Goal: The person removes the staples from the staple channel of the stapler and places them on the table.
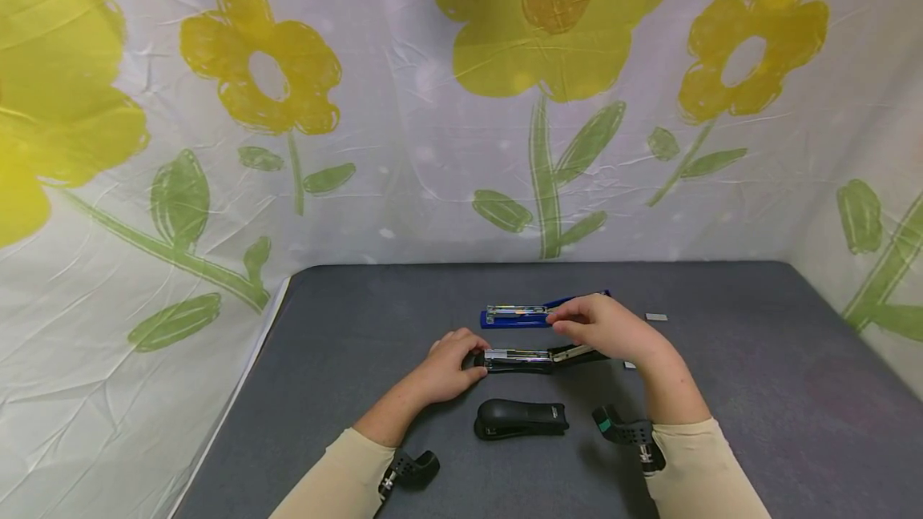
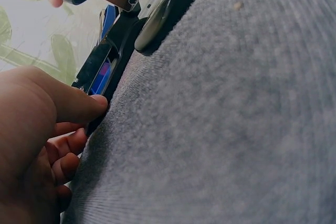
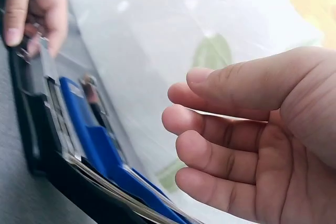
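Note:
A black stapler (image 1: 519,368) lies opened flat on the table, its metal staple channel exposed and its top arm swung out to the right. My left hand (image 1: 447,368) holds its left end, thumb on the near side and fingers on the far side, as the left wrist view also shows. Above its hinge area hovers my right hand (image 1: 604,327), with loosely bent fingers and nothing between them in the right wrist view. Behind it lies a blue stapler (image 1: 513,323), likewise opened, partly covered by the right hand. A closed black stapler (image 1: 521,420) lies in front.
Two small pale pieces, one farther back (image 1: 656,317) and one half hidden by the right wrist (image 1: 630,365), lie on the right of the grey table (image 1: 346,311). A flower-printed cloth (image 1: 404,166) hangs behind the table.

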`<state>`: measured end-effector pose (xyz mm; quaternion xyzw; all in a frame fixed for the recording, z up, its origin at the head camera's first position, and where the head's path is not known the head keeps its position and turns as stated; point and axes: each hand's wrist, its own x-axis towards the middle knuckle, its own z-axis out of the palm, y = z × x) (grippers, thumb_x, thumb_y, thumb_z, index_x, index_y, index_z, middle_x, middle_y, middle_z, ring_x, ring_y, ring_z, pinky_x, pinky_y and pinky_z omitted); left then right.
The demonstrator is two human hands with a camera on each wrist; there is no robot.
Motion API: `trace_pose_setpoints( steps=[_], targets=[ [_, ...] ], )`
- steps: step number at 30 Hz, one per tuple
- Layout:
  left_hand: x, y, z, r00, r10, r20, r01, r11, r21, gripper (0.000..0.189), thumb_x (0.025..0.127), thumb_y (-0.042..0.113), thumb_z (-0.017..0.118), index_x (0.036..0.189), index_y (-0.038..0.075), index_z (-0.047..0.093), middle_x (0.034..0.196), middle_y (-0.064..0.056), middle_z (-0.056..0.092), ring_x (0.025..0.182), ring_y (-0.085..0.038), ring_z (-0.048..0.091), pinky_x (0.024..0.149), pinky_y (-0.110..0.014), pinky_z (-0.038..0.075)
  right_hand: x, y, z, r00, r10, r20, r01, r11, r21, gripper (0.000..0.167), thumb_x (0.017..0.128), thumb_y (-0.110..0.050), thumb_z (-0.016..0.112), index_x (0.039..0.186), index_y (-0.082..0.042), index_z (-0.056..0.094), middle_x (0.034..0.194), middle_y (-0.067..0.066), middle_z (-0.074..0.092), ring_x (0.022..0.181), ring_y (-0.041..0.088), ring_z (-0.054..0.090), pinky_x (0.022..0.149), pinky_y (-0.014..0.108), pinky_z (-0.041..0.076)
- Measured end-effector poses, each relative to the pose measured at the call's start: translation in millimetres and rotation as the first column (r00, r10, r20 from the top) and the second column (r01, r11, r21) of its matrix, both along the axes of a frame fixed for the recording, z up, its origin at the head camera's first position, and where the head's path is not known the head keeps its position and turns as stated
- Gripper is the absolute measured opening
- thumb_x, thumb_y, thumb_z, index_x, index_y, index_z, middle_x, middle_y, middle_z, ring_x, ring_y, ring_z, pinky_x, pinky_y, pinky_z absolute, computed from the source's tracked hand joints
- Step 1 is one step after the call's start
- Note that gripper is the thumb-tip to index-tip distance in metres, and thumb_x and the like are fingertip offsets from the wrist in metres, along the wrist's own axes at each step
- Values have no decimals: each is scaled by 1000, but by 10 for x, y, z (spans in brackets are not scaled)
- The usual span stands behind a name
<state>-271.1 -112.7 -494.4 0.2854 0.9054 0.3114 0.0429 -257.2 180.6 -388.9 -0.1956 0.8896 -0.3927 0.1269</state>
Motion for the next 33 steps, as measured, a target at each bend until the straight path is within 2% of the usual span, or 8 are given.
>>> trace_pose_setpoints(
  steps=[8, 12, 16, 18, 23, 27, 29, 33],
  targets=[
    [0, 3, 8, 1000, 5, -4, -5, 1000, -1, 28, 97, 17, 71, 124, 9, 67, 112, -2, 60, 107, -23, 53, 95, -49, 38, -19, -267, -143, 989, 142, -48, -139, 988, 61, 25, 103, -15, 62, 121, 0, 73, 105, 7, 73, 82, 16, 64, 72, 35, 53],
    [-5, 5, 8, 1000, 5, -4, -5, 1000, 4, 27, 97, 17, 72, 123, 9, 68, 111, -2, 60, 107, -23, 53, 95, -49, 38, -29, -374, -222, 983, 173, -59, -166, 981, 101, 22, 102, -15, 64, 118, -4, 76, 107, 2, 73, 87, 11, 65, 77, 35, 53],
    [-9, 3, 5, 1000, 1, -7, -1, 1000, 9, 27, 97, 17, 72, 122, 9, 68, 111, -2, 60, 106, -23, 53, 95, -49, 38, -34, -467, -297, 975, 207, -83, -194, 970, 146, 20, 101, -12, 65, 116, -6, 77, 110, 3, 74, 93, 13, 67, 81, 37, 54],
    [-8, 1, 4, 1000, 1, -8, -1, 1000, 9, 27, 97, 17, 72, 122, 9, 67, 112, -2, 60, 106, -23, 53, 95, -49, 38, -35, -512, -334, 971, 221, -90, -203, 964, 174, 20, 100, -10, 65, 115, -5, 77, 108, 3, 74, 89, 12, 66, 79, 36, 53],
    [-2, 7, 11, 1000, 0, -10, 0, 1000, 9, 27, 97, 16, 72, 123, 9, 67, 113, -3, 61, 107, -23, 53, 95, -49, 38, -10, -610, -410, 967, 226, -120, -193, 952, 237, 17, 99, -7, 66, 110, -4, 79, 91, -1, 71, 67, 8, 53, 66, 31, 45],
    [-3, 8, 11, 1000, 3, -6, -3, 1000, 6, 27, 97, 16, 71, 123, 9, 67, 113, -3, 61, 107, -23, 53, 95, -49, 38, 15, -664, -425, 966, 210, -151, -173, 959, 223, 14, 99, -6, 66, 100, -4, 79, 74, -6, 62, 59, 7, 46, 60, 28, 39],
    [-3, 6, 10, 1000, 6, -6, -6, 1000, 7, 27, 97, 16, 71, 123, 9, 67, 113, -3, 61, 106, -23, 53, 95, -49, 38, 17, -676, -430, 972, 187, -143, -158, 968, 196, 13, 98, -6, 66, 98, -4, 79, 71, -6, 60, 57, 8, 45, 58, 28, 38],
    [-3, 4, 8, 1000, 8, -2, -8, 1000, 13, 26, 97, 16, 72, 122, 9, 68, 112, -2, 60, 106, -22, 53, 94, -49, 38, 9, -690, -449, 987, 113, -118, -94, 984, 151, 12, 97, -7, 68, 100, -4, 80, 79, -4, 68, 63, 8, 52, 60, 29, 44]
  ],
)
